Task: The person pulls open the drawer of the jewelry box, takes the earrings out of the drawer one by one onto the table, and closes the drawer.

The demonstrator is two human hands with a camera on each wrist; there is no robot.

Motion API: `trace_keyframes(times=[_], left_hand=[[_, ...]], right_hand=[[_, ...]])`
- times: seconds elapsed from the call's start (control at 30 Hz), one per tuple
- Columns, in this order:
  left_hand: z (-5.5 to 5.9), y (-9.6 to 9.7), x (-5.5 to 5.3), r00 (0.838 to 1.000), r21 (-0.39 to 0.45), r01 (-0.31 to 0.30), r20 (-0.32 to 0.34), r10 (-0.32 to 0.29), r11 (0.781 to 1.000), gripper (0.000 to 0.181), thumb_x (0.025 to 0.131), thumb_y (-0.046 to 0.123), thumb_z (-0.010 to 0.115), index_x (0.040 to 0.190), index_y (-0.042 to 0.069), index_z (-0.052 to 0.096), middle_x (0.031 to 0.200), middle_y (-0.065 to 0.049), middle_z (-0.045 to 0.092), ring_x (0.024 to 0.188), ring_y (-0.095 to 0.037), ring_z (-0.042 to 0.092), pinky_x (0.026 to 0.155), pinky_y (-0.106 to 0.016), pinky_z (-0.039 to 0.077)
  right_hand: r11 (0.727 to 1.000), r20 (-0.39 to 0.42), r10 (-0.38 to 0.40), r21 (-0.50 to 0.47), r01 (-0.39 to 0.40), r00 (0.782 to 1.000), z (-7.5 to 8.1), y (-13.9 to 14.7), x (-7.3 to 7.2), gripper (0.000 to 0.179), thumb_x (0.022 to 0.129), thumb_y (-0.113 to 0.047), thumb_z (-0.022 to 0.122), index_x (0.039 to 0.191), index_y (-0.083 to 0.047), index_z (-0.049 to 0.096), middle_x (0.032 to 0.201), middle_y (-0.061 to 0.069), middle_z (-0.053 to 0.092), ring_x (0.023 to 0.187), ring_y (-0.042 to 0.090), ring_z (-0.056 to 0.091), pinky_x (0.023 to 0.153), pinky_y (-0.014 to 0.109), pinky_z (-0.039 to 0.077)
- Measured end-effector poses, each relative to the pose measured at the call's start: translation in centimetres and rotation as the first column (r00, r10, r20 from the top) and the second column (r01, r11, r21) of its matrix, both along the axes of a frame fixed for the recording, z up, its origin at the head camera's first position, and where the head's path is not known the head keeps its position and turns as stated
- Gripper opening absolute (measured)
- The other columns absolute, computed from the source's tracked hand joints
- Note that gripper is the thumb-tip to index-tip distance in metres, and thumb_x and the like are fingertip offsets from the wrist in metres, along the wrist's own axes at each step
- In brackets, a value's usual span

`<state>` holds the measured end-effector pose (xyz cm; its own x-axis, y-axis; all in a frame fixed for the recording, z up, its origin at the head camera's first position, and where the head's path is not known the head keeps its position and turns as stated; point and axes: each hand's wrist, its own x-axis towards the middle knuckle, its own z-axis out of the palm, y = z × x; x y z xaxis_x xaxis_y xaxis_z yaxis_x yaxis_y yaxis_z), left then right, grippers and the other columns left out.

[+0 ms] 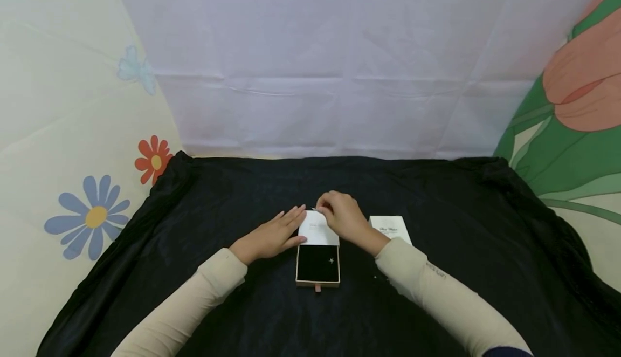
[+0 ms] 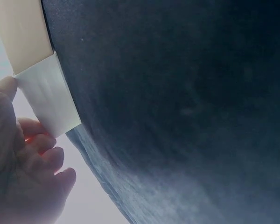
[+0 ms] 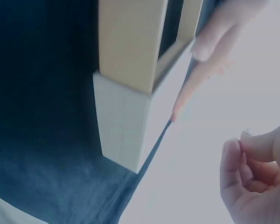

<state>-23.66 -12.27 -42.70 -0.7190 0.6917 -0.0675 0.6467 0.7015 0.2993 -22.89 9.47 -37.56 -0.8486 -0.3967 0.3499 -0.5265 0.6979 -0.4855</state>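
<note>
A small white jewellery box (image 1: 317, 227) lies on the black cloth, its drawer (image 1: 318, 282) pulled out toward me. The drawer has a black lining and a pink tab; a tiny silver star (image 1: 331, 261) rests at its right side. My left hand (image 1: 274, 237) lies along the left side of the white sleeve, fingers straight, thumb and fingertips touching its edge. Over the sleeve's far end, my right hand (image 1: 343, 217) pinches a tiny silvery piece (image 1: 314, 209) between thumb and forefinger. Its exact kind is too small to tell. The right wrist view shows this pinch (image 3: 240, 142) held above the box.
A white lid-like box with dark lettering (image 1: 390, 226) lies right of the jewellery box, partly behind my right forearm. Black cloth (image 1: 242, 314) covers the table. A white sheet (image 1: 339, 76) hangs behind, between flower-patterned walls (image 1: 97, 217).
</note>
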Motion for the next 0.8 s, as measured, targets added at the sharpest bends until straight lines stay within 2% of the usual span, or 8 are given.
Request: trace_keyframes(times=[0.23, 0.5, 0.8], left_hand=[[0.0, 0.3, 0.0, 1.000, -0.011, -0.009, 0.007, 0.009, 1.000, 0.072, 0.100, 0.050, 0.038, 0.154, 0.009, 0.014, 0.161, -0.006, 0.010, 0.147, -0.021, 0.011, 0.117, -0.047, 0.014], [-0.1, 0.5, -0.2, 1.000, -0.010, -0.013, 0.008, 0.013, 1.000, 0.072, 0.100, 0.051, 0.037, 0.154, 0.009, 0.014, 0.161, -0.006, 0.009, 0.147, -0.022, 0.010, 0.117, -0.049, 0.015], [0.0, 0.4, 0.0, 1.000, -0.025, -0.020, 0.002, 0.020, 0.999, 0.072, 0.100, 0.051, 0.038, 0.154, 0.009, 0.015, 0.161, -0.005, 0.010, 0.147, -0.021, 0.011, 0.117, -0.047, 0.014]], right_hand=[[0.999, 0.040, -0.008, 0.033, 0.006, 0.999, 0.5, 0.0, -2.2, 0.009, 0.093, -0.011, 0.063, 0.090, -0.007, 0.070, 0.086, 0.005, 0.065, 0.067, 0.012, 0.057, 0.060, 0.029, 0.048], [0.998, 0.089, -0.011, 0.062, 0.005, 0.996, 0.4, 0.2, -5.0, 0.011, 0.094, -0.011, 0.062, 0.091, -0.006, 0.071, 0.085, 0.006, 0.068, 0.064, 0.013, 0.057, 0.060, 0.030, 0.049], [0.993, 0.215, -0.070, 0.105, 0.049, 0.974, -0.2, -0.4, -7.4, 0.015, 0.095, -0.013, 0.061, 0.090, -0.003, 0.071, 0.085, 0.006, 0.068, 0.067, 0.016, 0.057, 0.064, 0.032, 0.050]])
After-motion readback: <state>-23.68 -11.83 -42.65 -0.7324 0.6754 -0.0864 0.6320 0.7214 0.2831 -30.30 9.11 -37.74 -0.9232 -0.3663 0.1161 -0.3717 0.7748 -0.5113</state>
